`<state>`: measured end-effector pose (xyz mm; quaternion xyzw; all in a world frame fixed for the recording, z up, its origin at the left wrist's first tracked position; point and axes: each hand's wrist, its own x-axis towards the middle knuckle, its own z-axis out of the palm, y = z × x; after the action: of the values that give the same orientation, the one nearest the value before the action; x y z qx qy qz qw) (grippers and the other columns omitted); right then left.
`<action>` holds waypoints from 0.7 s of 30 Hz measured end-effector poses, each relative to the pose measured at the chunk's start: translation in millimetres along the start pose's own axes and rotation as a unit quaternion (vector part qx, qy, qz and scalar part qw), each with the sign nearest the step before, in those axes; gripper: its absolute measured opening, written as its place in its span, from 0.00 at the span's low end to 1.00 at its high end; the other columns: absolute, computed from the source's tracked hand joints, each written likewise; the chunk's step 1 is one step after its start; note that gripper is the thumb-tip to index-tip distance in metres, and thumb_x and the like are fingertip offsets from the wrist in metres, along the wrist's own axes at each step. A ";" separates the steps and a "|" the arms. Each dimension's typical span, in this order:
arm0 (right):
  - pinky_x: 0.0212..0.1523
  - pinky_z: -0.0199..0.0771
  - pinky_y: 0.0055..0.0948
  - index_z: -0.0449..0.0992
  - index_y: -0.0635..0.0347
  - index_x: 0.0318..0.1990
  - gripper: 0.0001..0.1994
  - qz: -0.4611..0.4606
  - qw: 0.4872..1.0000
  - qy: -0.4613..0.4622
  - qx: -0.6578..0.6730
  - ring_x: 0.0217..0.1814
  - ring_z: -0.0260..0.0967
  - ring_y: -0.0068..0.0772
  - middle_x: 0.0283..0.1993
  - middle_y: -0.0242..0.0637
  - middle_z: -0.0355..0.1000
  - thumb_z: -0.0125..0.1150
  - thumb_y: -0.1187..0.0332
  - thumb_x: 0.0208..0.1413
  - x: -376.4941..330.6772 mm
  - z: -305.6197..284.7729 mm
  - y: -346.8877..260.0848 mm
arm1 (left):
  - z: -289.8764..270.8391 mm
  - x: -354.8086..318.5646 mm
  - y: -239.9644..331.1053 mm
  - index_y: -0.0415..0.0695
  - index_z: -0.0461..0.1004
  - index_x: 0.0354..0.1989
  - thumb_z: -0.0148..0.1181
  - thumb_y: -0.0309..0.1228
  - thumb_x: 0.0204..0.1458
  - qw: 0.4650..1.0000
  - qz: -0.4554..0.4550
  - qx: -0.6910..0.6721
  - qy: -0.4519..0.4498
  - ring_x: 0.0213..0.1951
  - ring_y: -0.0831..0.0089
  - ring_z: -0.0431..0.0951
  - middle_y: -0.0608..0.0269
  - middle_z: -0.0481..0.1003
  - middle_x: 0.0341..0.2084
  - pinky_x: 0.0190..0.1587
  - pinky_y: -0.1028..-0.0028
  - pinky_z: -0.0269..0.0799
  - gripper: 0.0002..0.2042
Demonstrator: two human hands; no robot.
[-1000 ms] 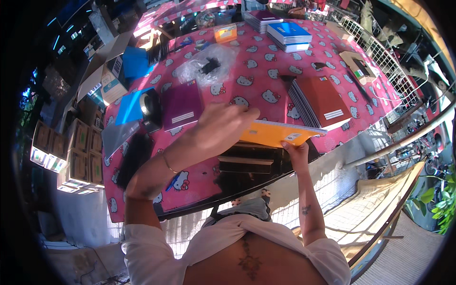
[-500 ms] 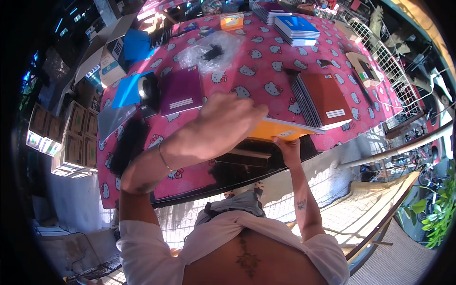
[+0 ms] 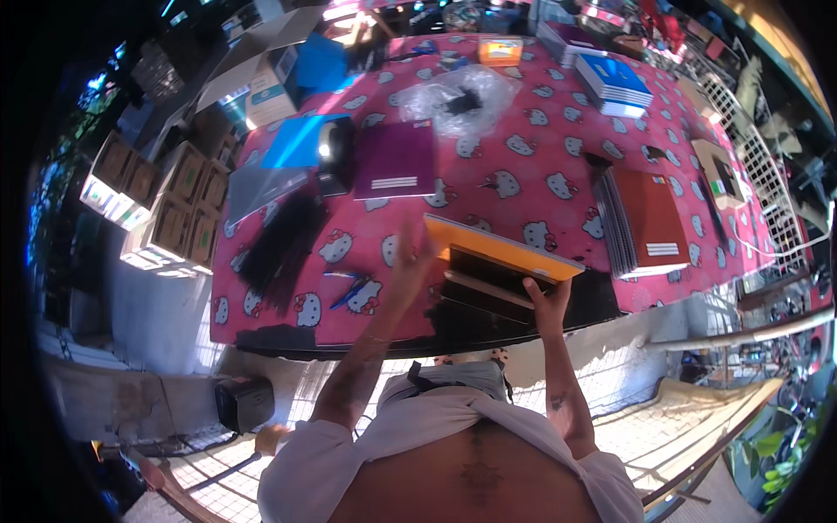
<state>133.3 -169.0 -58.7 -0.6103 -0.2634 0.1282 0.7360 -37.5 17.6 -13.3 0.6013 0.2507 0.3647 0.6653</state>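
My right hand [image 3: 549, 301] grips the right end of an orange notebook [image 3: 501, 244], thumb in front. The notebook is tilted up on its long edge near the table's front. By its left end is my left hand [image 3: 410, 261], blurred, fingers apart and holding nothing; whether it touches the notebook I cannot tell. A purple notebook [image 3: 394, 159] lies flat beyond it, beside a black tape dispenser [image 3: 335, 157]. Right of the orange notebook sits a stack of brown-red spiral notebooks [image 3: 649, 222]. Blue pens [image 3: 350, 289] lie left of my left hand.
The pink table cover [image 3: 471, 187] has a cat print. Black bristle-like strands [image 3: 283, 240] lie at left, near a blue folder [image 3: 305, 139]. Farther back are crumpled clear plastic [image 3: 427, 96], blue notebooks [image 3: 613, 83] and an orange box [image 3: 500, 50]. Cardboard boxes [image 3: 179, 205] stand left of the table.
My left hand has swung back and left from over the orange notebook, uncovering the blue pens. The notebook, still in my right hand, has tipped more upright. The view has shifted.
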 end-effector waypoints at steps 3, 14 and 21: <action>0.60 0.63 0.28 0.69 0.63 0.56 0.28 0.018 1.000 0.016 0.005 0.54 0.68 0.27 0.52 0.35 0.73 0.76 0.72 0.49 10.5 -20.5 8.1 | -21.1 0.9 -20.8 0.37 0.51 0.72 0.58 0.41 0.62 0.981 0.032 0.160 -0.103 0.67 0.54 0.62 0.39 0.57 0.67 0.66 0.56 0.62 0.36; 0.68 0.55 0.41 0.60 0.59 0.68 0.36 -0.216 0.969 0.040 -0.112 0.67 0.59 0.40 0.63 0.42 0.63 0.69 0.55 0.56 21.9 -8.8 -86.9 | -252.9 54.4 -28.9 0.42 0.72 0.40 0.56 0.27 0.55 0.630 0.091 0.745 0.200 0.41 0.58 0.80 0.55 0.75 0.36 0.37 0.62 0.79 0.06; 0.55 0.68 0.44 0.77 0.54 0.52 0.18 -0.374 0.803 -0.193 -0.423 0.54 0.71 0.46 0.50 0.43 0.72 0.66 0.64 0.54 31.5 113.7 -124.2 | -219.3 76.9 12.1 0.45 0.69 0.51 0.57 0.29 0.55 0.573 0.185 0.783 0.160 0.40 0.56 0.79 0.53 0.75 0.38 0.37 0.61 0.79 0.15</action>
<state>81.0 -86.1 81.8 -0.6780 -0.6355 -0.1657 0.3302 -162.3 213.6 -26.5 0.8531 0.4240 0.2316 -0.1970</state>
